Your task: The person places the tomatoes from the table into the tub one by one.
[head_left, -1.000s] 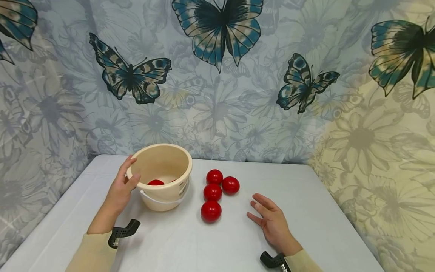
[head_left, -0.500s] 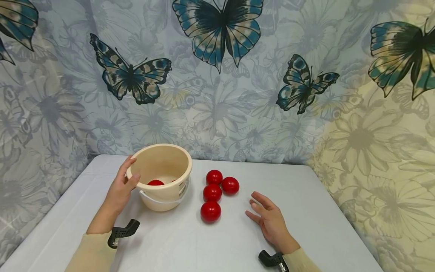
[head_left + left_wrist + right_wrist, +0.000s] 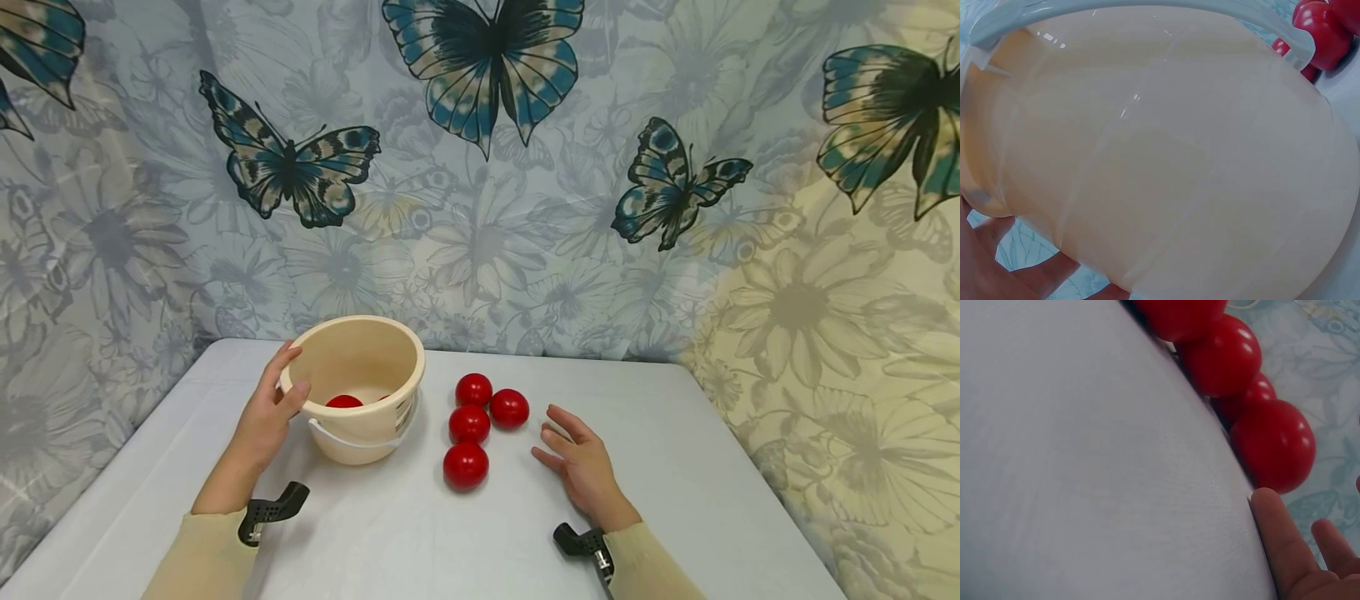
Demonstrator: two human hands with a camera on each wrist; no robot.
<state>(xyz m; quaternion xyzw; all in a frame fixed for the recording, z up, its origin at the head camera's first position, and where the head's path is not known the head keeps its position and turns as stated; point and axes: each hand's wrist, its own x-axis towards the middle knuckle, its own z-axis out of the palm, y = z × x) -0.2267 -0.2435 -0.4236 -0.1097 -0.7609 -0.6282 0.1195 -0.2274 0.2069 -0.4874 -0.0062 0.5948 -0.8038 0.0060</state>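
My left hand holds the cream bucket at the left of its rim, thumb at the near side and fingers along the far side. The bucket tilts a little, and its white handle hangs down the outside. A red ball shows inside, with a sliver of another red thing beside it. Several glossy red balls lie clustered on the table to the right of the bucket. My right hand is just right of them, fingers spread and holding nothing. In the right wrist view, a fingertip is close to the nearest ball.
A white-covered table bears everything. Behind and beside it hangs a floral backdrop with printed butterflies. Each wrist carries a black camera mount.
My right hand has moved slightly left and away from me, nearer the loose balls. The left hand, the bucket and the balls have stayed in place.
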